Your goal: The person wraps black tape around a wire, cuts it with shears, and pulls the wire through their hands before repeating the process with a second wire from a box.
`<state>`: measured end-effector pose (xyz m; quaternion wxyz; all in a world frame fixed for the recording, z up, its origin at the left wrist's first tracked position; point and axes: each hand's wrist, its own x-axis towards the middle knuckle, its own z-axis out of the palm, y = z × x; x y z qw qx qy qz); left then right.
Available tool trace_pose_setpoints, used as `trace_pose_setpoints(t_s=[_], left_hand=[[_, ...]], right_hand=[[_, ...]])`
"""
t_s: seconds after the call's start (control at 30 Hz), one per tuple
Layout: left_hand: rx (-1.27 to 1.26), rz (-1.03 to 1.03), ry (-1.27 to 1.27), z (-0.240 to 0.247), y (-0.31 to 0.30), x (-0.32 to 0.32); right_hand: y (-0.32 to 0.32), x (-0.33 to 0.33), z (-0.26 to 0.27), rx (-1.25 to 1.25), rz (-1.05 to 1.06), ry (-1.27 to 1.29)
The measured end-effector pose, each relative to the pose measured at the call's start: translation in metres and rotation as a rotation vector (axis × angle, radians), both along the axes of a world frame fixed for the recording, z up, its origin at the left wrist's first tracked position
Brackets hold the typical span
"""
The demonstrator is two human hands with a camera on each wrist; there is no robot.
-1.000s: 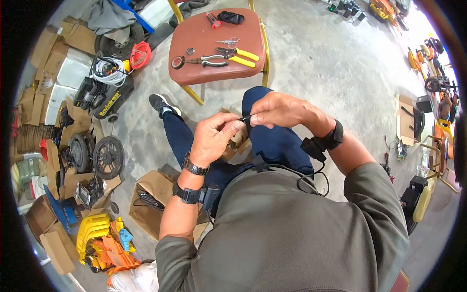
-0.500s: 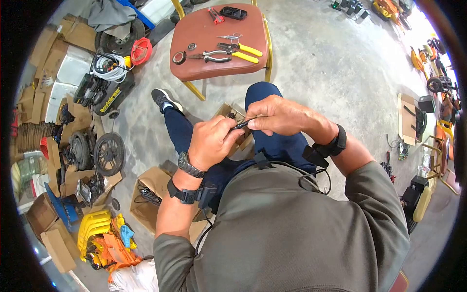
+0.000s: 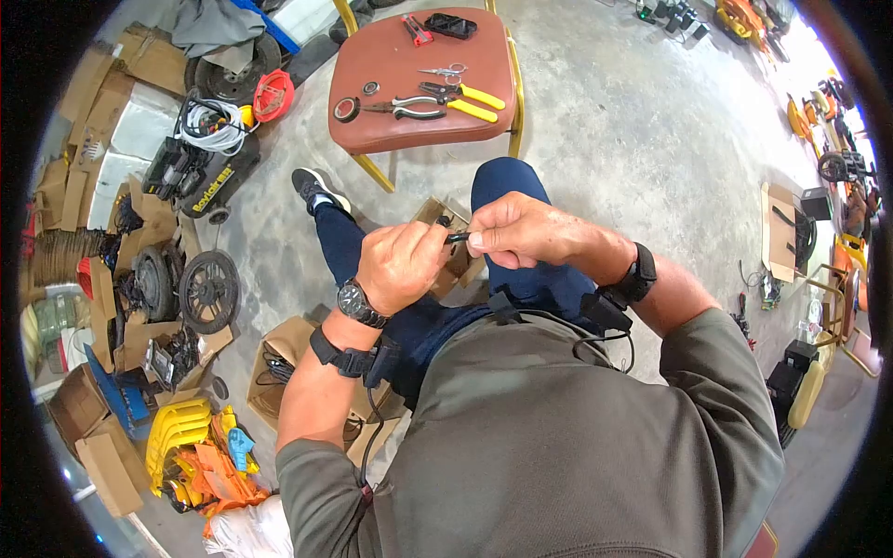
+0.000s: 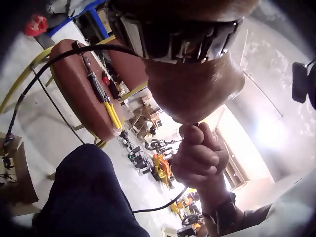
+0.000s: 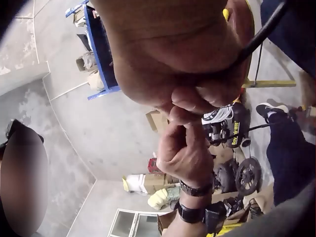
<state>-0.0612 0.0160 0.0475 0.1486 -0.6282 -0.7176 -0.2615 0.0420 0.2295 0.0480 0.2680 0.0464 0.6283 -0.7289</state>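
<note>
In front of the lap, both hands meet over a short dark stretch of black cable (image 3: 457,238). My left hand (image 3: 400,265), back upward, has its fingers curled round one side of it. My right hand (image 3: 521,231) pinches the other side between thumb and fingers. A black cable (image 4: 69,53) arcs away from the left hand in the left wrist view. Another length of black cable (image 5: 261,34) runs out of the right hand in the right wrist view. The fingers hide the part of the cable between them.
Ahead stands a brown chair (image 3: 428,56) bearing pliers (image 3: 409,108), yellow-handled wire strippers (image 3: 474,102), scissors (image 3: 446,72), tape (image 3: 346,110) and a red cutter (image 3: 418,31). An open cardboard box (image 3: 288,339) sits at the left. Wheels (image 3: 207,291) and cartons line the left side.
My left hand has rolled over, so its back now faces up and its thumb is out of sight. The right hand keeps its pinch and has shifted slightly.
</note>
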Motion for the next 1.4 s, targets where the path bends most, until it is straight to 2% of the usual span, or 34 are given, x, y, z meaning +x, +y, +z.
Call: trace_pose_setpoints(t_s=[0.13,0.23,0.33,0.47,0.57,0.67,0.77,0.8,0.9,1.0,1.1,1.2,1.3,1.4], left_hand=[[0.037,0.024,0.089,-0.006,0.003,-0.003],[0.078,0.118,0.068,-0.014,0.007,0.001],[0.102,0.264,-0.175,-0.032,0.015,-0.002],[0.043,0.222,-1.091,-0.036,0.001,-0.002],[0.012,0.215,-1.233,-0.038,-0.020,-0.009],[0.029,0.229,-1.221,-0.019,-0.014,-0.002],[0.046,0.206,-1.215,-0.020,-0.011,-0.002],[0.040,0.198,-1.209,-0.021,-0.011,-0.002],[0.044,0.197,-1.232,-0.013,-0.008,0.002],[0.021,0.245,-1.245,-0.013,-0.007,0.004],[0.051,0.269,-1.153,-0.020,-0.008,0.005],[0.085,0.216,-0.955,-0.014,-0.007,0.004],[0.045,0.177,-0.945,-0.006,-0.011,0.002],[0.031,0.107,-0.884,-0.006,-0.014,0.002]], right_hand=[[-0.005,0.001,-0.004,-0.106,-0.051,-0.053],[-0.012,0.005,-0.011,-0.193,-0.047,-0.062],[-0.024,0.007,-0.010,-0.216,-0.046,-0.052],[0.000,0.008,-0.010,-0.063,-0.102,0.015],[0.022,0.007,0.012,0.307,-0.030,0.059],[0.024,0.005,0.009,0.411,-0.032,0.280],[0.017,0.003,0.017,0.510,-0.083,0.432],[0.014,0.001,0.017,0.470,-0.099,0.422],[0.004,-0.005,-0.004,0.555,-0.143,0.890],[0.001,-0.007,-0.020,0.722,-0.094,0.921],[0.001,-0.009,-0.020,0.750,-0.023,0.822],[0.005,-0.010,-0.010,0.560,0.012,0.564],[0.014,-0.011,-0.003,0.209,0.049,0.200],[0.018,-0.010,-0.015,0.110,0.132,0.084]])
